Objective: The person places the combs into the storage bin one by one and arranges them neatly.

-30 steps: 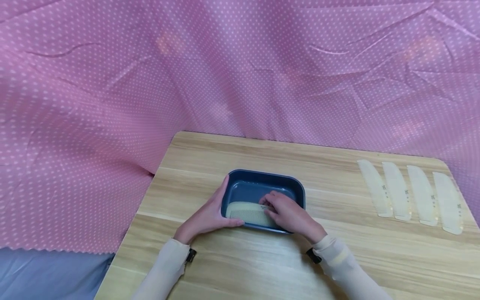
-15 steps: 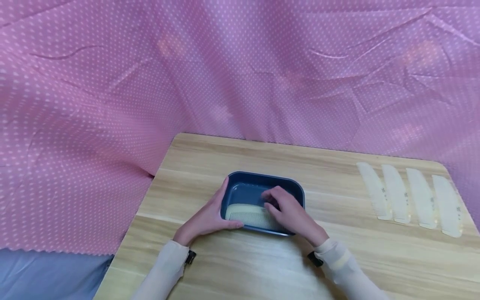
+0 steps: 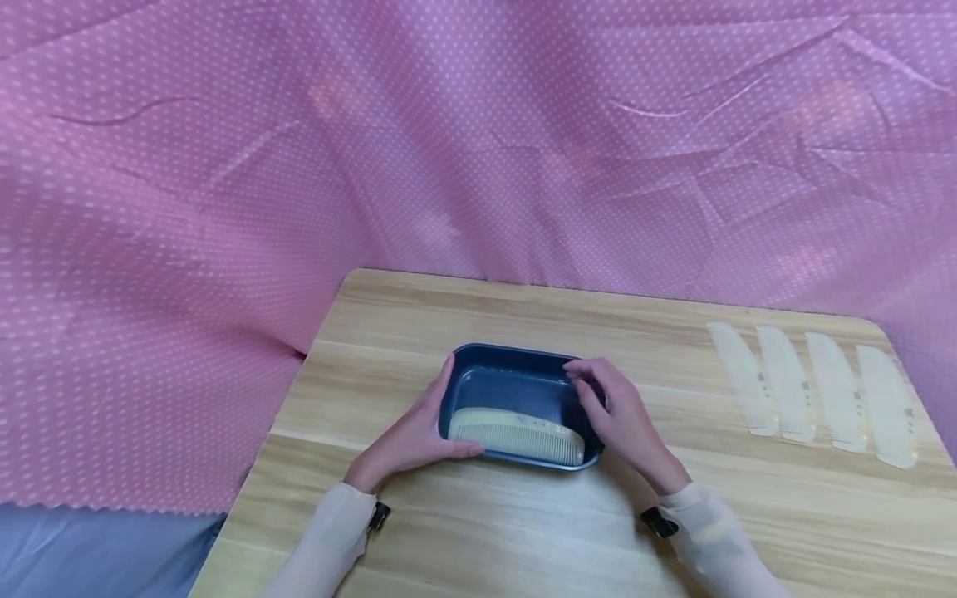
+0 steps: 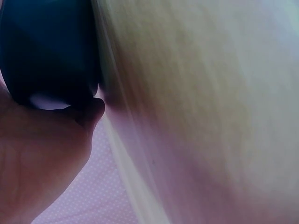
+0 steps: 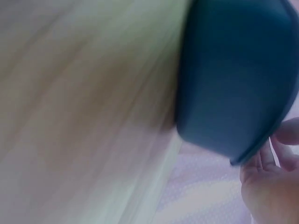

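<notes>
A dark blue rectangular box (image 3: 516, 355) sits on the wooden table, with one pale cream comb (image 3: 516, 433) lying along its near side, teeth toward the person. My left hand (image 3: 413, 428) grips the box's left end, fingers along the left wall and thumb at the near rim. In the left wrist view that hand (image 4: 42, 149) touches the dark wall of the box. Over the box's right rim is my right hand (image 3: 624, 415), its fingers loosely bent with nothing visible between them. The right wrist view has this hand (image 5: 275, 182) beside the box's rim.
Several more pale combs lie in a row at the table's right side, the nearest to the box being a comb (image 3: 743, 378) tilted lengthwise. A pink dotted cloth (image 3: 478, 149) hangs behind the table (image 3: 389, 324) and down its left side.
My right hand has left the comb and moved right, from inside the box to its right rim, uncovering the comb's right end. The left hand stays on the box.
</notes>
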Motion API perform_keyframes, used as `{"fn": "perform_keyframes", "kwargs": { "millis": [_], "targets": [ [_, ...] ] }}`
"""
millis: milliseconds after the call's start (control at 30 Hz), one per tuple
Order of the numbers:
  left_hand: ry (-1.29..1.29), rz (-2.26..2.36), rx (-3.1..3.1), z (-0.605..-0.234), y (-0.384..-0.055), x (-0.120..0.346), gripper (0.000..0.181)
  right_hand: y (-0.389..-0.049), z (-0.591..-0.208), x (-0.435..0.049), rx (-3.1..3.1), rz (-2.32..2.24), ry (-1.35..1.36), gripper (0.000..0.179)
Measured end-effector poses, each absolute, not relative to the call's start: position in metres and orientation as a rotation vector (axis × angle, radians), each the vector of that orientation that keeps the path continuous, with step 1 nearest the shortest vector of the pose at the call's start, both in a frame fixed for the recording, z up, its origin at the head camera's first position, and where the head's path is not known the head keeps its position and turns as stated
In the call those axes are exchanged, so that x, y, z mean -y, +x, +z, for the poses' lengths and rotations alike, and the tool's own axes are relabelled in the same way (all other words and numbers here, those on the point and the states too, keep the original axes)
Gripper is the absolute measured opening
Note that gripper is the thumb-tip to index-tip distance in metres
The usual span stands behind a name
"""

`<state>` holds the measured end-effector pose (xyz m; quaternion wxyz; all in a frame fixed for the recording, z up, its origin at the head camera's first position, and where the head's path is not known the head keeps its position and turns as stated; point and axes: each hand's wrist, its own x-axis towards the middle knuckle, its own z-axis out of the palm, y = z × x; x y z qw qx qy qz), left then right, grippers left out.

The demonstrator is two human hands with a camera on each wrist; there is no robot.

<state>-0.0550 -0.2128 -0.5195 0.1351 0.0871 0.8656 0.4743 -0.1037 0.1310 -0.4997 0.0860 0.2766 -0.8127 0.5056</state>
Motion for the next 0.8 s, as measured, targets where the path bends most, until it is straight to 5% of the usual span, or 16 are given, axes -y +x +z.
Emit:
{"fn": "perform_keyframes", "kwargs": {
  "millis": [800],
  "targets": [
    [0.239, 1.37, -2.512, -0.522, -0.056, 0.213, 0.143, -0.113, -0.498, -0.228, 2.4, 1.375, 0.359, 0.033]
  ]
}}
